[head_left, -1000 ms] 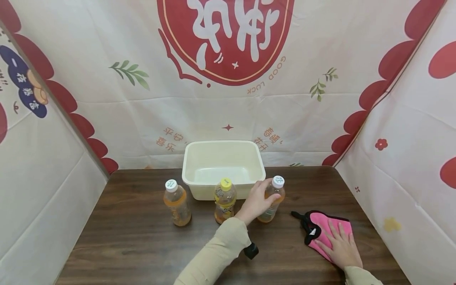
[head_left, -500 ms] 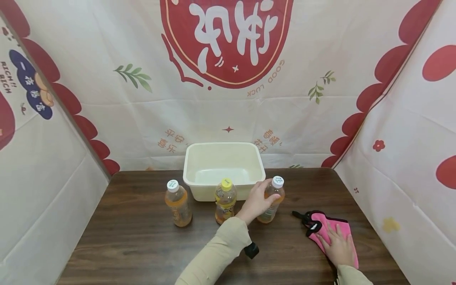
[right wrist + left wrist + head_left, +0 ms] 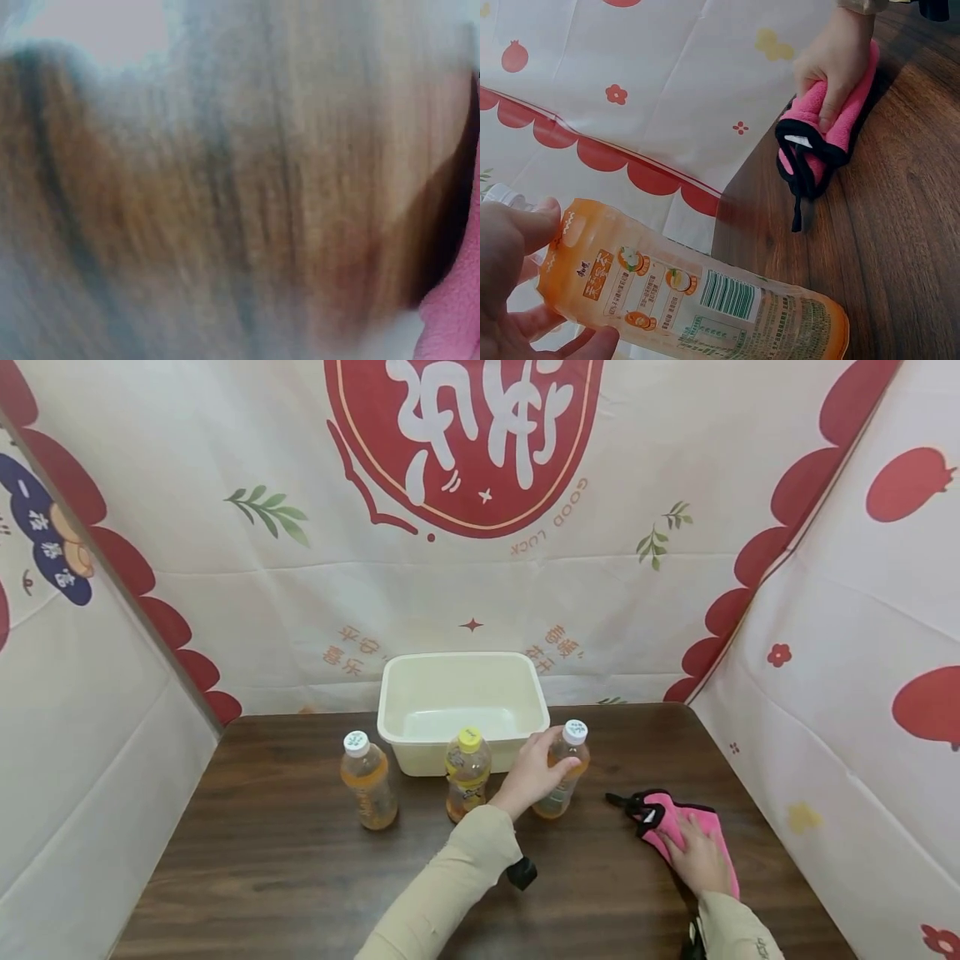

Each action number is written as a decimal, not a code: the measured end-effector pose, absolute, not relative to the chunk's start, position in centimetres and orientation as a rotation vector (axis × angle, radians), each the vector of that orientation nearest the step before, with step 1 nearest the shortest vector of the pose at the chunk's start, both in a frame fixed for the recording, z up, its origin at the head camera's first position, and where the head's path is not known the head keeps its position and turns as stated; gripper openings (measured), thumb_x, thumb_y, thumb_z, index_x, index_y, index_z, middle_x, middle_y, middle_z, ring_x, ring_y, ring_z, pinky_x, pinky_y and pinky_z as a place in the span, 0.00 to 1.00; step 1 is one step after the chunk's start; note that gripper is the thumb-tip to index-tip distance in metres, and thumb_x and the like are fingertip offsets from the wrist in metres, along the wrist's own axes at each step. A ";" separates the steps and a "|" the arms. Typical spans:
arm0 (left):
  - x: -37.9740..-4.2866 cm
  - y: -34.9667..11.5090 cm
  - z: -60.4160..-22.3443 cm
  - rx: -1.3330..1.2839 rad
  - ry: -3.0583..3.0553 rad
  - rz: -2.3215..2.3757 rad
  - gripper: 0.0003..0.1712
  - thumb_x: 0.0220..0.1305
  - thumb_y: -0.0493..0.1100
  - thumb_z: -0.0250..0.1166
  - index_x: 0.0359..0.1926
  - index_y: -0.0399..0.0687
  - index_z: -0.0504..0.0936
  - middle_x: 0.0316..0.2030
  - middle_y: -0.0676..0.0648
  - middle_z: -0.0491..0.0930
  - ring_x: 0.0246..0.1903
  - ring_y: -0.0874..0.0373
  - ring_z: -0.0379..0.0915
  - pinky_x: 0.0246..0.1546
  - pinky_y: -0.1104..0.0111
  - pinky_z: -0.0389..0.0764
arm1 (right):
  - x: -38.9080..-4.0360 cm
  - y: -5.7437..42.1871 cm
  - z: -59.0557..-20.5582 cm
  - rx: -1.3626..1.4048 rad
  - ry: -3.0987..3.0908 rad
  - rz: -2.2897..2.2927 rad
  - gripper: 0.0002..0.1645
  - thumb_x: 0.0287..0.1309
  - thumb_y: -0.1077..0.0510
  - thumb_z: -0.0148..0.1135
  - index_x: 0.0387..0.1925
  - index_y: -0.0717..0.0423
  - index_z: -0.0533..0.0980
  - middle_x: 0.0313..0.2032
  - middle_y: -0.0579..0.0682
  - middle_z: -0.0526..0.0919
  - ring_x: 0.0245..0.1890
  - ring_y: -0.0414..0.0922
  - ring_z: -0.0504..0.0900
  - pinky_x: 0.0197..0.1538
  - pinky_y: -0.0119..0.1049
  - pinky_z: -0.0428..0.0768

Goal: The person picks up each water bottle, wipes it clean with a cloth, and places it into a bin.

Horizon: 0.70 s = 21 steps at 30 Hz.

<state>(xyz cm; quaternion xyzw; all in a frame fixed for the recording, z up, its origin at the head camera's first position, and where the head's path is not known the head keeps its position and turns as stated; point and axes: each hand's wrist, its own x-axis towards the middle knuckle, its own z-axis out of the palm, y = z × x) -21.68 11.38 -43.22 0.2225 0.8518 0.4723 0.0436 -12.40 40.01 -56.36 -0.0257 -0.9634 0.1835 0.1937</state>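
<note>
My left hand [image 3: 531, 772] grips the upper part of a plastic drink bottle [image 3: 557, 795] with a white cap and an orange label. In the left wrist view this bottle [image 3: 705, 292] shows a barcode and fingers around its neck end. To the right, my right hand [image 3: 699, 858] grips a pink cloth [image 3: 718, 831] with black trim and a black strap, lying on the table. The left wrist view shows the thumb and fingers bunching this cloth [image 3: 856, 112]. Only a pink strip of cloth [image 3: 457, 315] appears in the right wrist view, beside blurred wood.
Behind the bottles stands a cream plastic basin [image 3: 420, 758]. A yellow-capped bottle [image 3: 468, 781] is in front of it, and another white-capped bottle [image 3: 370, 789] stands farther left. Printed white cloth walls [image 3: 262, 593] enclose the brown wooden table [image 3: 285, 860] at the back and sides.
The right hand's fingers, spread flat on the pink cloth before, have curled and bunched it. The left hand stays on its bottle. The head view has shifted slightly.
</note>
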 end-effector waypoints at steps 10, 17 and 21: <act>-21.9 11.0 -43.0 0.686 2.644 1.430 0.30 0.59 0.52 0.59 0.62 0.52 0.65 0.55 0.46 0.69 0.55 0.54 0.66 0.53 0.61 0.70 | -14.2 37.3 -52.5 0.102 -2.477 0.522 0.12 0.37 0.67 0.69 0.26 0.66 0.74 0.35 0.67 0.80 0.33 0.67 0.77 0.44 0.60 0.70; -21.8 11.2 -43.4 0.718 2.656 1.430 0.30 0.60 0.51 0.59 0.62 0.51 0.65 0.53 0.46 0.70 0.53 0.54 0.67 0.52 0.63 0.71 | -15.1 33.1 -47.9 0.168 -2.225 0.723 0.17 0.36 0.71 0.69 0.35 0.68 0.78 0.46 0.65 0.78 0.53 0.40 0.74 0.60 0.29 0.64; -21.7 11.4 -43.5 0.695 2.643 1.438 0.30 0.60 0.52 0.59 0.62 0.52 0.65 0.54 0.46 0.69 0.53 0.55 0.67 0.52 0.63 0.71 | -15.6 30.7 -46.0 0.115 -2.137 0.982 0.17 0.43 0.71 0.66 0.40 0.67 0.78 0.43 0.48 0.82 0.46 0.19 0.69 0.49 0.13 0.64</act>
